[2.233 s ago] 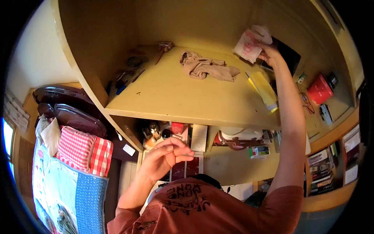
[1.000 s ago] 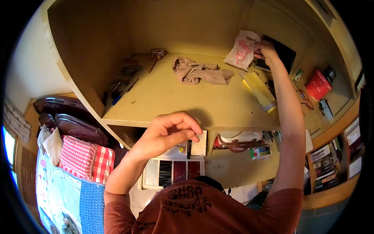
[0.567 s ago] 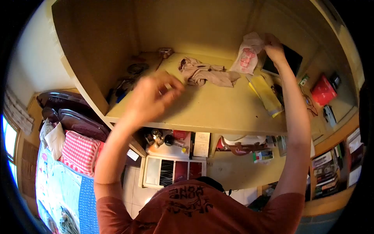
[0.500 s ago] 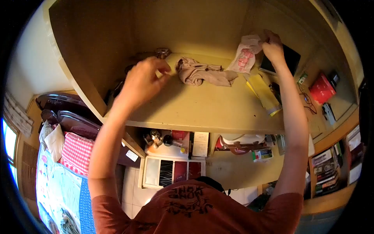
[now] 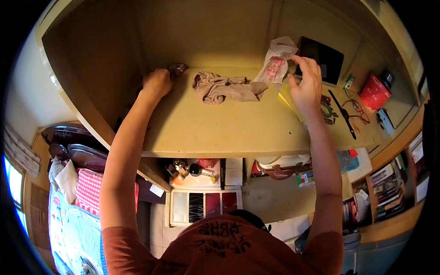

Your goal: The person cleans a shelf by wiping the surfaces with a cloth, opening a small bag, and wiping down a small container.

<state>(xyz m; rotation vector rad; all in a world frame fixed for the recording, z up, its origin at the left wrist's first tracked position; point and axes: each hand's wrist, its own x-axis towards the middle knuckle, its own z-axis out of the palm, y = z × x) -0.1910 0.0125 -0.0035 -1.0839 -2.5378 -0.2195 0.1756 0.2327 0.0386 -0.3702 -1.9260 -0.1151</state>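
Note:
On the cream shelf (image 5: 220, 133), my left hand (image 5: 157, 83) reaches into the shaded back left corner. Its fingers are curled down among dark items, and whatever they hold is hidden. Just beyond it lies a small shiny brown item (image 5: 178, 68). A crumpled beige cloth (image 5: 224, 88) rests in the middle of the shelf. To its right, a white plastic packet with a pink print (image 5: 275, 68) leans near the back. My right hand (image 5: 307, 85) is open beside this packet, thumb and fingers apart. It hovers over a yellow paper item (image 5: 289, 101), covering part of it.
A black tablet-like panel (image 5: 321, 59) leans at the back right. Nearby are a black strap (image 5: 343, 114), eyeglasses (image 5: 357, 112) and a red box (image 5: 375, 91). Below are an open drawer (image 5: 180, 206) and bookshelves (image 5: 389, 188); a bed (image 5: 73, 233) stands at left.
My left hand has moved back and left, down to the dark items. My right hand has come away from the packet, toward me and left, over the yellow item. The view has shifted.

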